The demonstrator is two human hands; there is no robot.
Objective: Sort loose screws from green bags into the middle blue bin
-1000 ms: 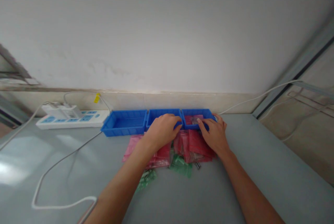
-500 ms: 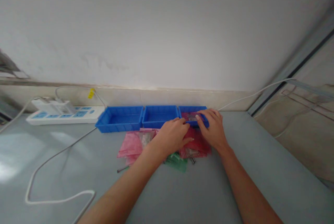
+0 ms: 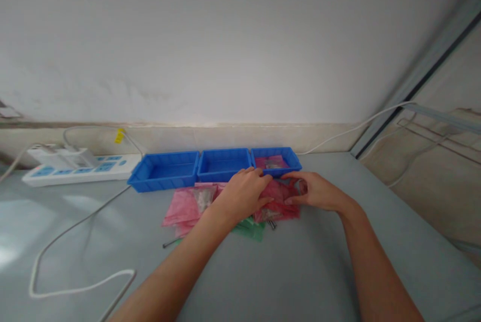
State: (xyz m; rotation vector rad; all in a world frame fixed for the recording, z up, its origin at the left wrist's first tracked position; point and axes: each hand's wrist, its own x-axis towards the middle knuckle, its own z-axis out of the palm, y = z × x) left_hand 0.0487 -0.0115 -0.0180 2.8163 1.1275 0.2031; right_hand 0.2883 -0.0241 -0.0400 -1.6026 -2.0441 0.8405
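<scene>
My left hand (image 3: 242, 194) lies palm-down, fingers spread loose on the red bags (image 3: 276, 202), gripping nothing. My right hand (image 3: 313, 193) comes in sideways, thumb and fingers pinching a red bag's edge, just before the right blue bin (image 3: 276, 161).

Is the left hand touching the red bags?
Touching. The head view shows the left hand lying flat on the red bags, fingers pressed on them.
</scene>
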